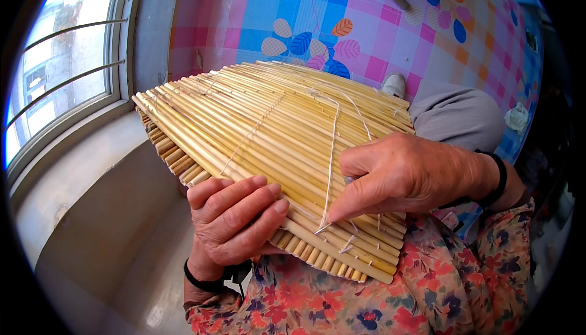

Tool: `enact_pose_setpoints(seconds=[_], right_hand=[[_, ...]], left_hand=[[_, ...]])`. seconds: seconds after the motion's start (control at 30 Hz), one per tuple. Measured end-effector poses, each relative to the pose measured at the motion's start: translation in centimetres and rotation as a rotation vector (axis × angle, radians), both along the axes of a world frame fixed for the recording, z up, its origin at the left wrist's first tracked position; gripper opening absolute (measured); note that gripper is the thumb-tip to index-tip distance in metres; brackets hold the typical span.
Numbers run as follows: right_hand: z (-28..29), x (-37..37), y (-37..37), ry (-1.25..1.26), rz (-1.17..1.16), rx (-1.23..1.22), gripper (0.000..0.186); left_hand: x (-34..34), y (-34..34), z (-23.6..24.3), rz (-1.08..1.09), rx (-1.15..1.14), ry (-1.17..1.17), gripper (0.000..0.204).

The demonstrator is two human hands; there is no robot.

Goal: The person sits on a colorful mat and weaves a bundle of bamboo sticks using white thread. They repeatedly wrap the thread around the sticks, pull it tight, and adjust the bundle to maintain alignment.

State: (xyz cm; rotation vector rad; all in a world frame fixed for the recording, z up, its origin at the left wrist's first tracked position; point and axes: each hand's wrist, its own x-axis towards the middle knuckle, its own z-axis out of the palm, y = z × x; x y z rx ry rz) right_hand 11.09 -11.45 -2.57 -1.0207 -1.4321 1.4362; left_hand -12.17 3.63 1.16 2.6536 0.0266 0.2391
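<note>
Stalk mat (256,121): straw-yellow, pale gold in places, ribbed light and dark into close stripes. Thread (334,145) across it white. Top (427,274) I note as floral: red, coral and dark-blue blooms on dusty tan. Trousers (458,115) plain grey; wristband (502,182) black. Floor covering (372,36) the loudest: pink, blue, lilac and orange checks, leaf sprays in blue, orange and pink, some pale and cross-hatched. Window bars (76,28) dark; wall (91,188) dull cream.
</note>
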Motion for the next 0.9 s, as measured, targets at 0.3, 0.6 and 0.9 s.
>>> enact_pose_setpoints(seconds=[0.3, 0.6, 0.9], right_hand=[[0.1, 0.1, -0.1, 0.013, -0.001, 0.008, 0.012], [0.4, 0.6, 0.5, 0.008, 0.051, 0.000, 0.015], [0.6, 0.2, -0.1, -0.037, 0.041, 0.056, 0.021]], left_hand=[[0.2, 0.2, 0.0, -0.027, -0.005, -0.027, 0.034], [0.5, 0.2, -0.2, -0.033, 0.000, -0.059, 0.038], [0.3, -0.1, -0.1, -0.020, -0.006, -0.042, 0.038]])
